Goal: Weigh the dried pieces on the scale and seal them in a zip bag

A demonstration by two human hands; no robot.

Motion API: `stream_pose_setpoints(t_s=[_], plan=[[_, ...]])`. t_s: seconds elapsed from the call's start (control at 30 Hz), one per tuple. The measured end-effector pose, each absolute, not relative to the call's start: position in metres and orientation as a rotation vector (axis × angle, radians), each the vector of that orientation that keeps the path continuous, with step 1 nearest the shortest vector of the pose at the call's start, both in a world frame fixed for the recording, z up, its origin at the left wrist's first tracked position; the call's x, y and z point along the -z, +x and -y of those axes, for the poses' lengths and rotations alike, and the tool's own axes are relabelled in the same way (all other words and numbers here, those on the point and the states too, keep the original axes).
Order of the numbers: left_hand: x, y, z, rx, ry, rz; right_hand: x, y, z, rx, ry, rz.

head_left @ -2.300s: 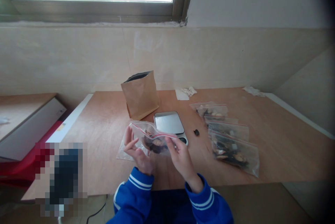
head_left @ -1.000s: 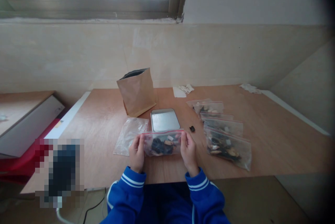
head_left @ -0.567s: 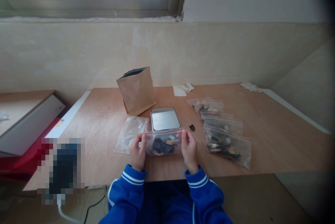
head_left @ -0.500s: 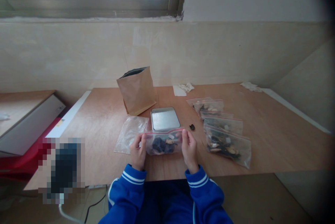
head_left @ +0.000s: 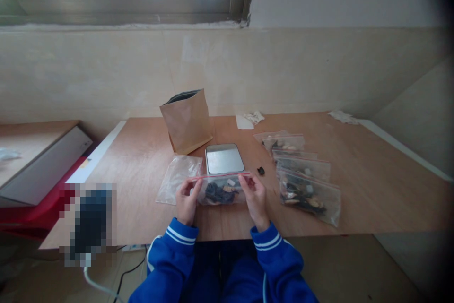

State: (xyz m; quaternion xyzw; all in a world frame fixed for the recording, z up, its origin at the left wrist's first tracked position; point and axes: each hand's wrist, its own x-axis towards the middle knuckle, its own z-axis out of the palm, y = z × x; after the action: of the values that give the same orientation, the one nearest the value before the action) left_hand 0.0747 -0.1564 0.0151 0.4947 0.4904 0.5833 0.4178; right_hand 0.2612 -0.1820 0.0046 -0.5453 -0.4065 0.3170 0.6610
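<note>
A clear zip bag [head_left: 222,193] with a red strip along its top edge is stretched between my two hands, close to the table's front. Dark and tan dried pieces and a small white packet show through it. My left hand [head_left: 187,200] pinches the strip near its left end. At the right part of the same strip, my right hand [head_left: 256,199] pinches with thumb and fingers. Just behind the bag lies a flat scale with a silver top [head_left: 224,158]. Empty-looking clear bags [head_left: 179,177] lie left of the scale, partly behind my left hand.
An open brown paper bag [head_left: 186,122] stands behind the scale. Several filled zip bags [head_left: 308,194] overlap at the right. One small dark piece [head_left: 261,170] lies beside the scale. Crumpled white paper [head_left: 254,117] is at the back; a pixelated dark object [head_left: 91,222] is front left.
My right hand has shifted slightly left along the strip, its thumb now lying across the red edge. My left hand keeps its pinch near the left end. The view has tilted a little.
</note>
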Motion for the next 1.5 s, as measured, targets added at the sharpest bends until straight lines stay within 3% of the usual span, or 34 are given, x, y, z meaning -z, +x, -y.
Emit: stream_pose_setpoints(t_s=[0.57,1.1,1.5], plan=[[-0.031,0.079,0.163,-1.255,1.243,-1.076,-0.008,0.261,0.184,-0.851,-1.148,0.943],[-0.021,0.077,0.161,-1.344,1.239,-1.157,0.003,0.263,0.182,-0.763,-1.228,0.981],[-0.028,0.079,0.164,-1.22,1.37,-1.09,-0.019,0.259,0.19,-1.012,-1.074,1.101]])
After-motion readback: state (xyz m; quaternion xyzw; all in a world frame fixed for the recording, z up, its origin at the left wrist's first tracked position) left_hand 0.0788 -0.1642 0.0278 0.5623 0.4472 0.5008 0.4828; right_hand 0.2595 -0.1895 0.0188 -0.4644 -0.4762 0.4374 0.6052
